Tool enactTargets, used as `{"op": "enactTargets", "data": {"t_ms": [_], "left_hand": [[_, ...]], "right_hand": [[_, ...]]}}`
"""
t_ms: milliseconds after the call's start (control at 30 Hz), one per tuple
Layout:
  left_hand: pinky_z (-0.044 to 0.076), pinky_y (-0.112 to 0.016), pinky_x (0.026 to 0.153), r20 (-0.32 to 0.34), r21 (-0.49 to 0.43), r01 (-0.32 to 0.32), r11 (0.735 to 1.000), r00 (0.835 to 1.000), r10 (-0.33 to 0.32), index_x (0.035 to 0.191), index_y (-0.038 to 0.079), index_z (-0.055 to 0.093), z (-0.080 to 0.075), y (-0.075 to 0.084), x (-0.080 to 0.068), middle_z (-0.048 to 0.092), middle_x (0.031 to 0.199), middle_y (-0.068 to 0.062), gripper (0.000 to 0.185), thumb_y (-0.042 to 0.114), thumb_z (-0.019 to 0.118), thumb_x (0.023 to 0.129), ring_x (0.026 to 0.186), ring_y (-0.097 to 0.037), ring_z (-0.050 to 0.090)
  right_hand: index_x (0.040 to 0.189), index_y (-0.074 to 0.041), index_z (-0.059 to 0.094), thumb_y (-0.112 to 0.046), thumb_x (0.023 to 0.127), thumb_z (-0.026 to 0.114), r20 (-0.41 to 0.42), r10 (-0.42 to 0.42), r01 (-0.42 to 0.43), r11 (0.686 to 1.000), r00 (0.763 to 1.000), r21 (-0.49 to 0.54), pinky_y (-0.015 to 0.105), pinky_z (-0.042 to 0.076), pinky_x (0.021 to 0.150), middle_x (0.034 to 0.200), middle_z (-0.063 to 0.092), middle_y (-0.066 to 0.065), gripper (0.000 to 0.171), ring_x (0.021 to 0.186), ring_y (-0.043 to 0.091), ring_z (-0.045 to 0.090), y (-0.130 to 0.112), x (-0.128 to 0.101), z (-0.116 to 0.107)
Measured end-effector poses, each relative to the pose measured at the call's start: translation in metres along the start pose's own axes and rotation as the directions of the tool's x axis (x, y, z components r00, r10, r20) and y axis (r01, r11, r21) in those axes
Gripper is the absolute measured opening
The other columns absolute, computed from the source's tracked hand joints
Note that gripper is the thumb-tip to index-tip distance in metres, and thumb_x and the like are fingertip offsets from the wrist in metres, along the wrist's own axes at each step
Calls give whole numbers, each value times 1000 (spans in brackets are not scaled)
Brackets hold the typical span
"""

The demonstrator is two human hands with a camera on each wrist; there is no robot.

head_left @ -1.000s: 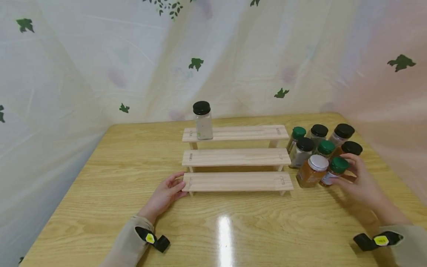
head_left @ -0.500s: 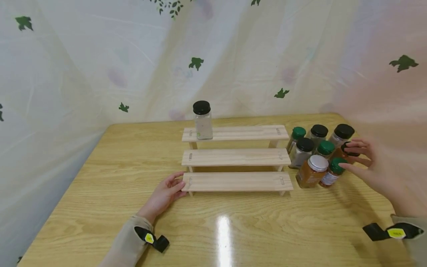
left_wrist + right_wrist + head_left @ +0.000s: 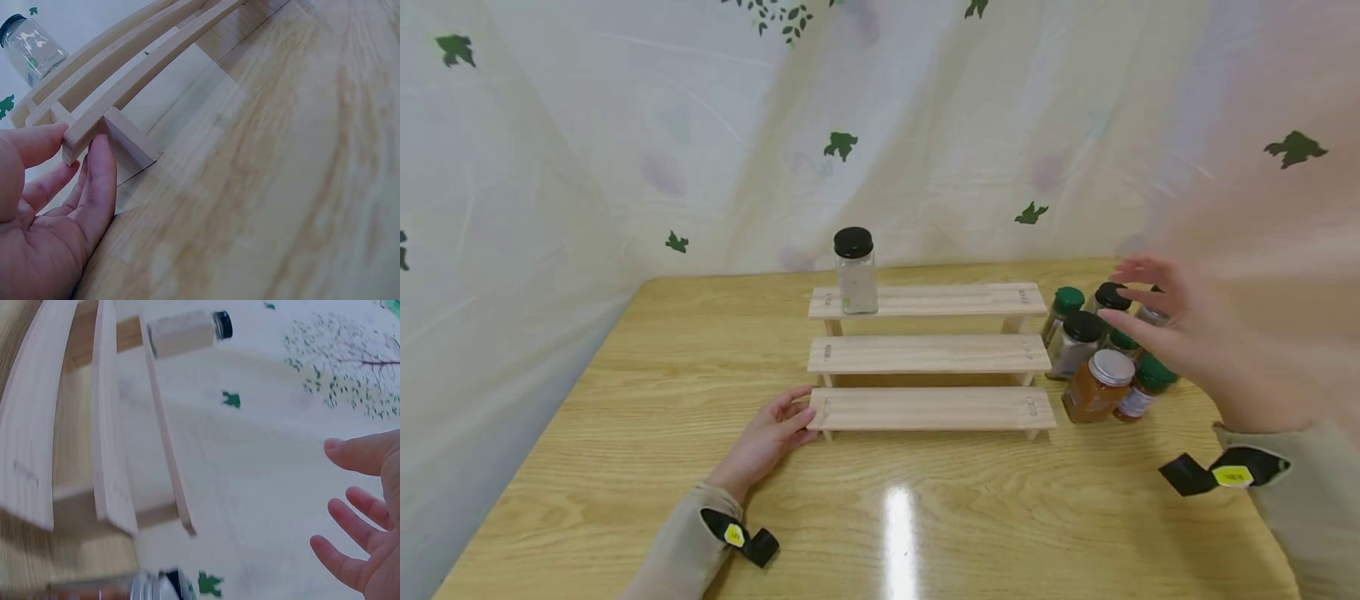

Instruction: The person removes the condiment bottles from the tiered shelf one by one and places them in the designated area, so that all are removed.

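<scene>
At the left end of a three-step wooden spice rack (image 3: 928, 408), my left hand (image 3: 772, 435) pinches the lowest step; thumb and fingers on the step's end show in the left wrist view. A clear, black-lidded jar (image 3: 858, 283) stands upright at the left of the top step. My right hand (image 3: 1198, 337) hovers over the group of spice jars at the right, its fingers spread and holding nothing. Among these jars are a silver-lidded orange one (image 3: 1096, 390), a green-lidded one (image 3: 1137, 402) and a black-lidded one (image 3: 1072, 350). The hand hides some rear jars.
The jars stand close together beside the rack's right end, on a wood-grain table (image 3: 647, 400). A pale leaf-printed cloth (image 3: 940, 125) hangs behind the table and at its sides.
My right hand has let go of the front green-lidded jar, drawn back right, then moved up and left over the rear jars. The left hand stays on the rack.
</scene>
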State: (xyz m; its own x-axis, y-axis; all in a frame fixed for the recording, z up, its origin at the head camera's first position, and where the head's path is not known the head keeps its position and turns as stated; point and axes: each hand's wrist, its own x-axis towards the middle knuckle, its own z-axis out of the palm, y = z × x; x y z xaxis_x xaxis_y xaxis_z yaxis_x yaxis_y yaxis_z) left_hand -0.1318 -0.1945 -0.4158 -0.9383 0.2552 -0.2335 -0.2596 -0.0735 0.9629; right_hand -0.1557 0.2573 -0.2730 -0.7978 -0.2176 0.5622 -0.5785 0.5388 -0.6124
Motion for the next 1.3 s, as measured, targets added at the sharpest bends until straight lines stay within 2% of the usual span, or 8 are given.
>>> {"op": "enactTargets", "data": {"t_ms": [67, 200, 333, 433, 500, 700, 1033, 1300], "left_hand": [[52, -19, 81, -3, 3, -1, 1000, 1000, 1, 144, -7, 22, 0, 0, 0, 52, 106, -1, 51, 3, 43, 99, 91, -4, 59], [53, -19, 81, 2, 4, -6, 1000, 1000, 6, 144, -8, 22, -1, 0, 0, 53, 106, -1, 51, 3, 44, 99, 91, -5, 59], [53, -20, 81, 11, -3, -8, 1000, 1000, 8, 144, -8, 22, -2, -1, 0, 53, 106, -1, 51, 4, 44, 99, 92, -5, 59], [53, -20, 81, 14, -5, -9, 1000, 1000, 9, 144, -8, 22, -2, -1, 0, 53, 107, -1, 52, 4, 44, 99, 92, -5, 59], [53, -19, 81, 14, -5, -10, 1000, 1000, 10, 144, -8, 22, -2, -1, 0, 53, 106, 0, 52, 4, 44, 99, 92, -5, 59], [53, -19, 80, 18, -8, -10, 1000, 1000, 10, 144, -8, 21, -2, -2, 0, 53, 105, 1, 52, 5, 45, 99, 91, -5, 59], [53, -18, 80, 10, -5, 0, 1000, 1000, 0, 144, -6, 22, -1, -2, -1, 53, 105, 1, 53, 6, 46, 99, 91, -5, 59], [53, -18, 80, 17, 1, 0, 1000, 1000, 0, 144, -7, 22, -1, -1, -1, 54, 106, 0, 52, 6, 45, 99, 91, -4, 59]], "right_hand": [[126, 2, 46, 17, 77, 64, -4, -29, 29, 1000, 1000, 3, 1, 40, 85, 113, 50, -21, 55, 102, -11, 51, -7, 8, 10], [131, -7, 45, 0, 83, 69, 44, 62, -62, 998, 997, -9, 4, 41, 87, 117, 52, -7, 54, 103, -11, 48, -21, 24, 28], [134, -9, 42, -9, 85, 70, 94, 129, -132, 991, 987, 26, 25, 45, 99, 123, 50, 3, 56, 107, -4, 48, -31, 38, 48], [134, -5, 41, -7, 85, 70, 105, 93, -101, 992, 990, 75, 43, 43, 102, 126, 48, 6, 58, 113, 8, 50, -37, 48, 63], [135, -4, 40, -6, 84, 69, 107, 72, -84, 990, 992, 115, 47, 42, 103, 128, 47, 8, 59, 116, 17, 49, -40, 53, 73], [138, -4, 37, -7, 82, 73, 113, 62, -82, 979, 992, 187, 48, 39, 106, 135, 42, 13, 67, 121, 29, 46, -48, 68, 105], [144, -20, 33, -15, 79, 77, 194, 94, -139, 963, 977, 233, 44, 38, 108, 136, 38, 12, 79, 124, 27, 43, -61, 83, 155], [145, -22, 32, -17, 78, 79, 217, 119, -169, 958, 969, 231, 41, 40, 105, 134, 38, 12, 82, 122, 26, 43, -64, 94, 186]]}}
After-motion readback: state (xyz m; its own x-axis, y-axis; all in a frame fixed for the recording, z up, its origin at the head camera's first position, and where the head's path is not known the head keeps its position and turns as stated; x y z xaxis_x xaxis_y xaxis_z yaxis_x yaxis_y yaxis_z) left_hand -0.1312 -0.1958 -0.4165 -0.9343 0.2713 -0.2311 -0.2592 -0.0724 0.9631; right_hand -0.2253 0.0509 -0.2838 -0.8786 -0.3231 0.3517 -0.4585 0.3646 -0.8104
